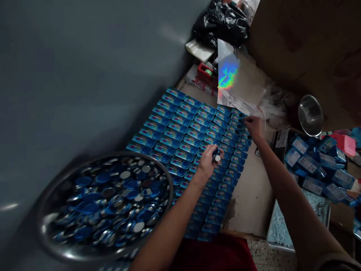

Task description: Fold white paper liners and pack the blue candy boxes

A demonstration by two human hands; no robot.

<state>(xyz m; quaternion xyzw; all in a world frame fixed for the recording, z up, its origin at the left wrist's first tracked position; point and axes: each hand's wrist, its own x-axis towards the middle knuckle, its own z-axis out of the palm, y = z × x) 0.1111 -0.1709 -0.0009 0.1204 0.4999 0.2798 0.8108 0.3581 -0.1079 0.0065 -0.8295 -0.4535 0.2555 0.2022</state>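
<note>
My left hand is curled around several small round discs, dark blue and silvery with one pale face showing. It hovers over rows of blue printed packs laid close together on the table. At the far right rows, my right hand has its fingers pinched together at one of the packs; whatever they hold is hidden. Dark round spots show on a few packs near those fingers. On my left stands a large metal bowl heaped with blue and silvery round discs.
A clear plastic bag with a rainbow sheen, a red tape dispenser and a black bag lie at the back. To the right are a clear bowl, piled blue boxes and a tray of pale blue bits. A grey wall borders the left.
</note>
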